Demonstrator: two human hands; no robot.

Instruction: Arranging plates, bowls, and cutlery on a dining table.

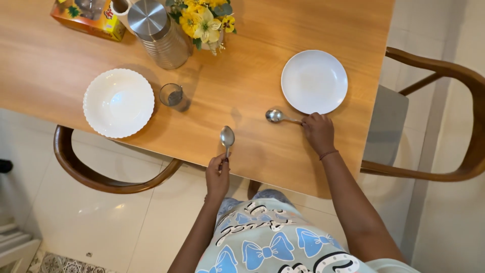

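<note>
On the counter (252, 76), both hands grip spoons: left hand (217, 177) clamps one spoon (227, 137) at six o'clock, right hand (318, 132) another spoon (276, 116) just below the plate (313, 81). Place-setting seems underway; each spoon needs laying flat.

On the wooden table (242, 76), our right grip (318, 132) pins a steel spoon (281, 117) just before the round white plate (314, 81); our left grip (218, 174) holds another steel spoon (227, 138), the scalloped white bowl (118, 102) lying left.
</note>
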